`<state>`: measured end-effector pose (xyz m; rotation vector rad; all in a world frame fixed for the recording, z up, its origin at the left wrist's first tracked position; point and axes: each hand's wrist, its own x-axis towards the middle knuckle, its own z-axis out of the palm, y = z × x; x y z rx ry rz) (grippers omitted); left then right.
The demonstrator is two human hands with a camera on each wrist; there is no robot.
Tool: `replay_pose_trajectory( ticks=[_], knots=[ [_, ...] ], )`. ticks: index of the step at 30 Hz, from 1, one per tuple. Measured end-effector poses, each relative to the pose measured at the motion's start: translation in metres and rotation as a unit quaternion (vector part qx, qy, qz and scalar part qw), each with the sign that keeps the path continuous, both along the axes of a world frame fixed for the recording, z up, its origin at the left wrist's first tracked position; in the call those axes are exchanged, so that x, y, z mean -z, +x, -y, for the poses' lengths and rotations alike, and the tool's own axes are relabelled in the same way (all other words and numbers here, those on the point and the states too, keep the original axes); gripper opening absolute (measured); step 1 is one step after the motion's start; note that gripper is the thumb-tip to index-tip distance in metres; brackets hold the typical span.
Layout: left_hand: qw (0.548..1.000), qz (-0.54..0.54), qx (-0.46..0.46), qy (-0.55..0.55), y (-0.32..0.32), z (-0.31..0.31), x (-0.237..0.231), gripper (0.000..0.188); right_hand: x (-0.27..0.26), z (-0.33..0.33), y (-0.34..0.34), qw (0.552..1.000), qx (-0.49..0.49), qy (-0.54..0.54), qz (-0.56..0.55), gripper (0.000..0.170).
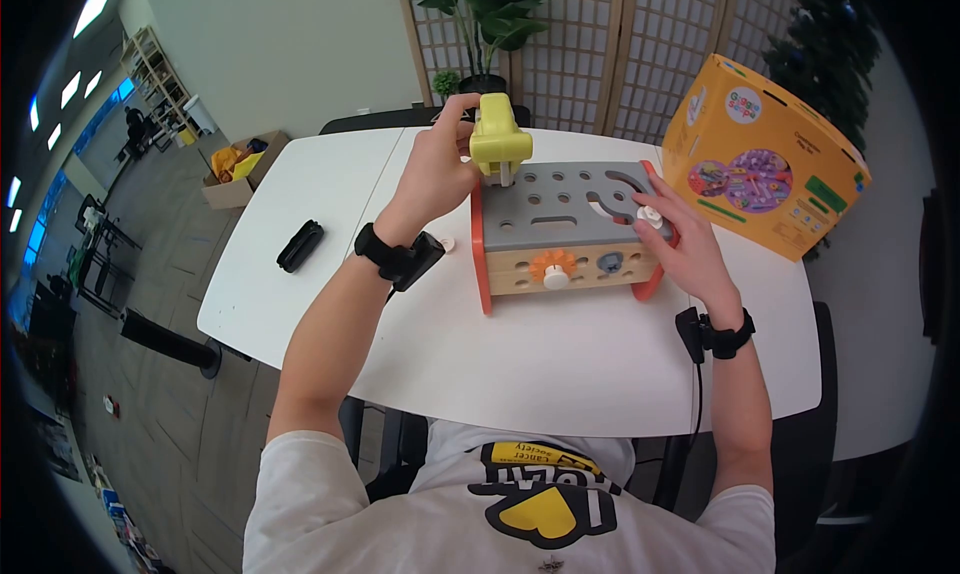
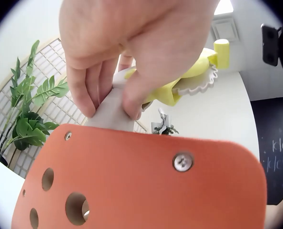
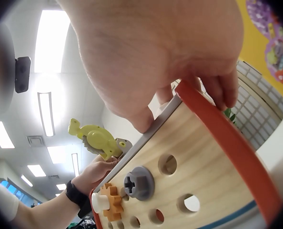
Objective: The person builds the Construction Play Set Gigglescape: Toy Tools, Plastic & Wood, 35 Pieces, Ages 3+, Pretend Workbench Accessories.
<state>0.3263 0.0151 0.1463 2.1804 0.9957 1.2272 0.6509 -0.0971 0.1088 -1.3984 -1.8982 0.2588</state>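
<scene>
My left hand (image 1: 436, 174) pinches the pale grey base (image 2: 114, 110) of a yellow toy piece (image 1: 498, 134) between thumb and fingers. This piece stands upright over the left end of a toy workbench (image 1: 560, 206), with a jagged grey strip along its yellow body in the left wrist view. At the opposite end, my right hand (image 1: 690, 244) grips the workbench, with thumb on the grey top and fingers over the red end panel (image 3: 227, 138). A white knob (image 1: 650, 216) shows between its thumb and forefinger. The bench's wooden front carries an orange gear (image 1: 550, 265) and a grey-blue nut (image 1: 610, 263).
A round, pale piece (image 1: 447, 244) lies on the white table (image 1: 430, 364), left of the bench. Farther left is a black case (image 1: 300, 246). A large orange-yellow box (image 1: 765, 159) stands behind my right hand. A potted plant (image 1: 482, 34) rises behind the table.
</scene>
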Motion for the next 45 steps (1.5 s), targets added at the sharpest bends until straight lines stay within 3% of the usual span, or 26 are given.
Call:
replay_pose_trajectory(
  ticks=[14,19,21,25,28,38,41,45],
  knots=[
    [0.992,-0.098,-0.022,0.07,0.005,-0.003,0.013,0.054,0.0,0.001,0.0,1.0,0.013,-0.027,-0.006,0.041],
    [0.994,-0.104,-0.002,0.03,-0.005,-0.001,0.009,0.069,0.007,-0.009,0.008,0.998,0.012,0.022,0.056,0.041],
    [0.995,-0.097,0.011,-0.009,-0.017,0.001,0.003,0.072,0.0,-0.005,0.008,0.999,0.01,-0.022,0.03,0.04],
    [0.994,-0.093,0.001,-0.059,-0.058,-0.015,0.026,0.049,0.0,-0.006,0.01,0.998,-0.001,-0.054,-0.025,0.037],
    [0.961,-0.269,-0.024,-0.06,-0.093,-0.024,0.054,0.031,0.004,-0.012,0.019,0.995,-0.022,-0.071,-0.065,0.035],
    [0.908,-0.398,-0.027,-0.125,-0.104,-0.03,0.109,0.028,-0.002,-0.021,0.03,0.989,-0.044,-0.112,-0.082,0.034],
    [0.924,-0.368,-0.043,-0.097,-0.099,-0.024,0.099,0.022,0.002,-0.024,0.035,0.989,-0.048,-0.105,-0.09,0.035],
    [0.974,-0.178,-0.058,-0.128,-0.084,0.004,0.071,0.021,0.004,-0.023,0.033,0.99,-0.041,-0.103,-0.09,0.036]
  ],
)
